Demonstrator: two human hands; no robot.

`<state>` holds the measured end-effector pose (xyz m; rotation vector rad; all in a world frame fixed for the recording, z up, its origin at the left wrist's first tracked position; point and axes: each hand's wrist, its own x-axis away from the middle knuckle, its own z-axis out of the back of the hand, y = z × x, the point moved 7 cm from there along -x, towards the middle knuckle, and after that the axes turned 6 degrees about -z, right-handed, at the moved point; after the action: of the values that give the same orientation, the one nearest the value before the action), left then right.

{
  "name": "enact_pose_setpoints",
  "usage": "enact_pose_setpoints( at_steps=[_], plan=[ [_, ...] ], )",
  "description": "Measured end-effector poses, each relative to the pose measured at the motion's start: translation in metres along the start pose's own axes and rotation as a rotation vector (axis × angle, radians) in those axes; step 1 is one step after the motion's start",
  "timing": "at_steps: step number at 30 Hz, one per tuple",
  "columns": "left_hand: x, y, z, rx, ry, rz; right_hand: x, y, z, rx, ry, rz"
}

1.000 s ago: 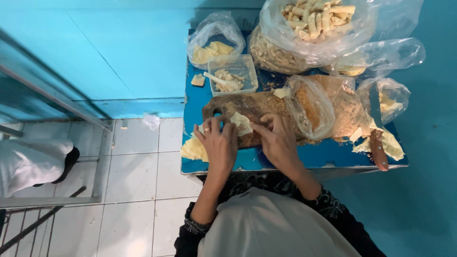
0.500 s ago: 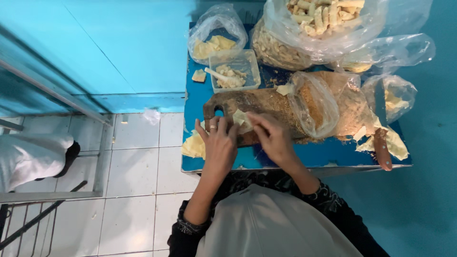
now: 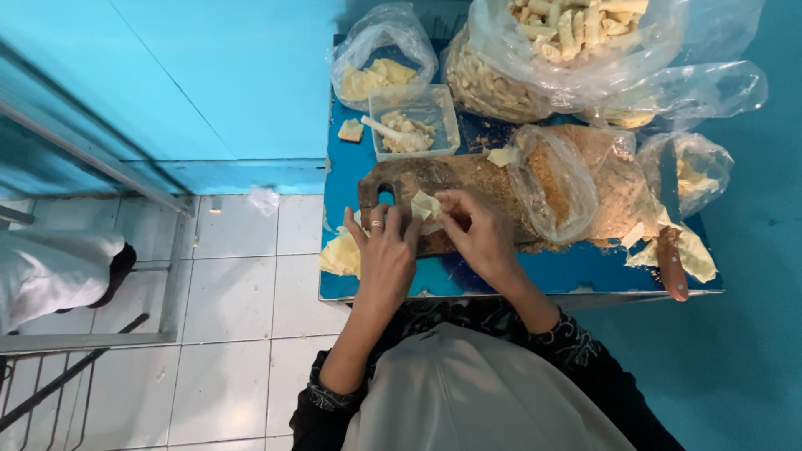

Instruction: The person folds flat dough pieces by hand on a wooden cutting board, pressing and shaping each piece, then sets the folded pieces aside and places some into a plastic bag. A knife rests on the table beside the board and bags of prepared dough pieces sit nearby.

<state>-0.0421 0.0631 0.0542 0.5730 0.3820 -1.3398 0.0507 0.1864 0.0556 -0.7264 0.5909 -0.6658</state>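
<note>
Two bare hands meet over a small pale sheet of dough wrapper (image 3: 424, 205), which lies on the worn wooden cutting board (image 3: 468, 179) on the blue counter (image 3: 576, 269). The left hand (image 3: 386, 250) rests flat with its fingers (image 3: 393, 221) close together, their tips touching the near edge of the wrapper. The right hand (image 3: 480, 234) curls its fingers (image 3: 451, 205) in a pinch on the wrapper's far side, thumb and forefinger clamped on a folded corner. The wrapper looks thin, light and limp, likely to tear or crease if pulled, so it seems best taken by an edge or corner with the fingertips and supported from below. Just beyond the fingertips stands a clear plastic tub (image 3: 413, 125) with filling and a pale spoon; more pale sheets (image 3: 341, 255) lie beside the left wrist at the counter's edge. Past the right hand, open plastic bags hold breadcrumbs (image 3: 576, 179) and finished rolls (image 3: 568, 25). A wooden-handled knife (image 3: 671, 259) lies well apart to the right.
</note>
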Motion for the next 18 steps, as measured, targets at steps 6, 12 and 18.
enact_pose_setpoints(
  at_steps=[6,12,18],
  plan=[
    [-0.002,0.0,0.002,-0.017,0.022,-0.059,-0.002,0.016,-0.011,-0.235,-0.098,-0.099],
    [-0.011,-0.007,-0.007,-0.008,0.003,-0.076,0.003,0.004,-0.006,-0.086,-0.19,0.204],
    [-0.012,-0.024,-0.002,0.195,0.026,-0.142,-0.009,-0.012,-0.007,0.197,-0.193,0.452]
  ],
)
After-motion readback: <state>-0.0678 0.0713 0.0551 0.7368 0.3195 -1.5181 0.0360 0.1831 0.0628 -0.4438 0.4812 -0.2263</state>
